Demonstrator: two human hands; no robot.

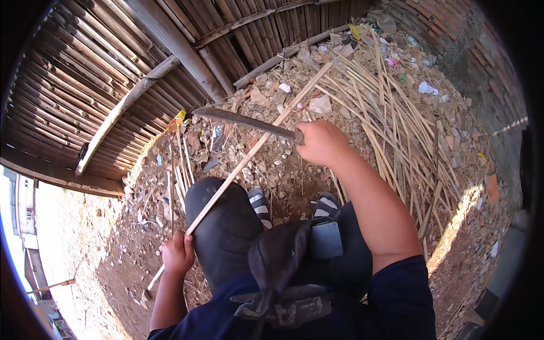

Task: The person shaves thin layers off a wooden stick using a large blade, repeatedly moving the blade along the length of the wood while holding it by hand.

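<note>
My right hand [323, 143] is closed round the handle of a long dark machete [241, 119], whose blade points left. The blade crosses a long pale bamboo strip [238, 169]; I cannot tell whether the two touch. Lower left, my left hand [178, 253] grips that strip near its lower end. From there the strip slants up and to the right, passing over my left knee [212, 209]. Its far end lies by a large heap of similar split strips [391, 130] on the right.
A bamboo-slat wall [73, 85] with poles stands at the upper left, a brick wall [447, 28] at the upper right. Stones and litter cover the ground [272, 164]. A few more strips [183, 170] lie beside my left knee. A phone [326, 239] rests on my lap.
</note>
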